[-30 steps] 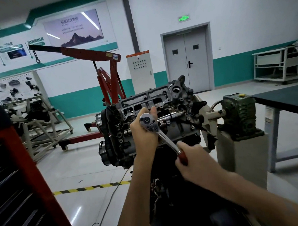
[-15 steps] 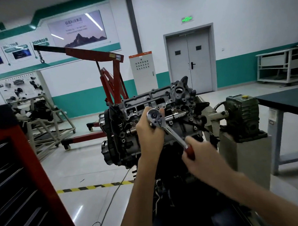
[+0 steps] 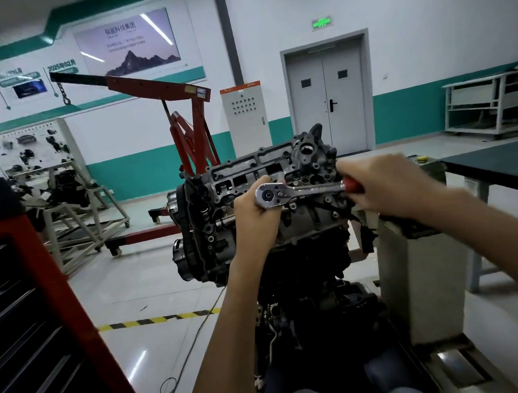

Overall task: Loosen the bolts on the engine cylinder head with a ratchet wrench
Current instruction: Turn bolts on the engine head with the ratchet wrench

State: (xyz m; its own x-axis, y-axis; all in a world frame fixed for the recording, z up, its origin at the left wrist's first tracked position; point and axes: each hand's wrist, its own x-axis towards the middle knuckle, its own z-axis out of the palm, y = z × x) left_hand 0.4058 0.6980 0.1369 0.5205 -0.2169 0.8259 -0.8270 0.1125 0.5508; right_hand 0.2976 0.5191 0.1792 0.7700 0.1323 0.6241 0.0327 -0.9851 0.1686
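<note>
Ratchet wrench of polished chrome steel with a red grip (image 3: 306,190) lies almost level across the face of the grey cast-aluminium cylinder head (image 3: 244,170), its long axis running from one hand to the other. The round ratchet end sits in the left hand (image 3: 254,216), whose fingers curl up behind and around it, pressing it toward the casting. The red grip disappears into the right hand (image 3: 383,185), closed firmly around it at the far end of the lever. The socket and the bolt it drives are hidden behind the ratchet end, so I cannot tell how well it is seated.

What the next pull turns on is this line: the left hand marks the pivot and the right hand holds the free end, so the right hand does the swinging while the left only steadies. With the handle level, the force should go straight across it, up or down.

The casting looks rough and oily, studded with bolt holes and open ports, with sharp ribs just behind the right hand's knuckles. Beyond the left hand stands a red steel engine hoist (image 3: 189,125).
</note>
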